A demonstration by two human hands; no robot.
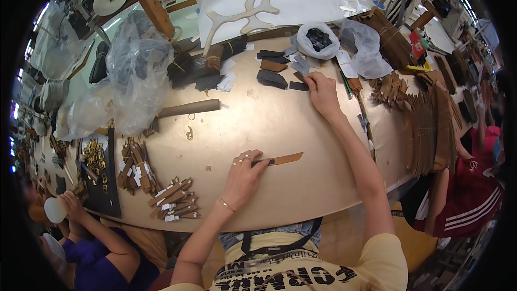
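My left hand (pixel 245 172) is closed on the near end of a flat brown strip (pixel 288 158), which looks like leather. A short dark piece lies across that end under my fingertips. The strip rests on the table, its slanted tip pointing right. My right hand (pixel 323 94) reaches to the far side, fingers pinched together by the small piles; whatever they hold is hidden or too small to name. Beside them lie a black rectangular piece (pixel 299 85), a pile of dark grey pieces (pixel 272 79), a brown piece (pixel 273 66) and some grey pieces (pixel 300 65).
Bundles of brown strips with white tags (pixel 175 199) lie at the near left, beside gold-coloured buckles (pixel 95 156). A rolled brown sheet (pixel 191 108) and plastic bags (pixel 137 64) lie farther off. Long brown strips (pixel 423 129) pile up at right. Co-workers sit on both sides.
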